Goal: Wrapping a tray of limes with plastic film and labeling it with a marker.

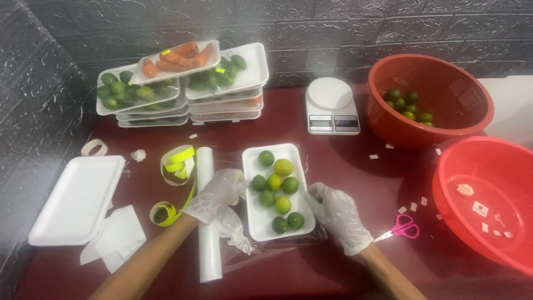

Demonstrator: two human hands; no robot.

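A white foam tray (255, 219) holding several green and yellow limes (276, 183) lies on a sheet of clear wrap on the dark red table. My left hand (217, 192), in a clear glove, rests on the tray's left edge over a white roll of cling film (208, 222). My right hand (337, 214), also gloved, presses against the tray's right edge with the fingers curled on the wrap.
Stacked wrapped trays of limes and carrots (183, 83) stand at the back. A white kitchen scale (331, 105), a red basket with limes (430, 100), a second red basket (488, 200), pink scissors (402, 228), an empty foam tray (78, 197) and yellow label strips (177, 161) surround the work spot.
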